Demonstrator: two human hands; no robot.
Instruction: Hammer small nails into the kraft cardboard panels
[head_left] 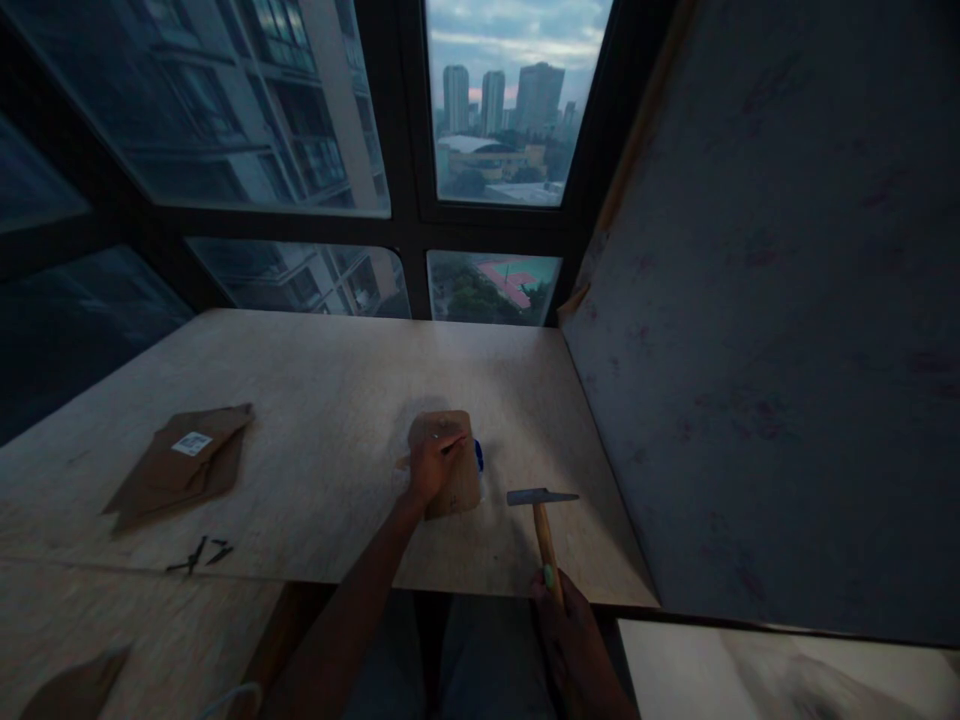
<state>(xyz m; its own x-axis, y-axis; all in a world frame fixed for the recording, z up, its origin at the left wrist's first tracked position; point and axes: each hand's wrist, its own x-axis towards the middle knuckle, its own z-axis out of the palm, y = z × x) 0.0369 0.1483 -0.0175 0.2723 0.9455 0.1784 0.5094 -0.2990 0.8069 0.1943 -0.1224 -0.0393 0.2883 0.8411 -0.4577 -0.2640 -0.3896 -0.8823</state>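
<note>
Brown board lies at twelve o'clock, left hand apparently steadying it (whether fingers pinch anything, I can't tell); right hand, one o'clock, grasps a hammer low, head free.

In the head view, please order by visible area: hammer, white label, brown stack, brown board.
1. Brown stack
2. Brown board, partly covered by left hand
3. Hammer, partly hidden by right hand
4. White label

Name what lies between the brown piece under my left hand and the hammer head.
Head view: a blue object at the right edge of the brown piece, then bare tabletop toward the hammer head.
</note>
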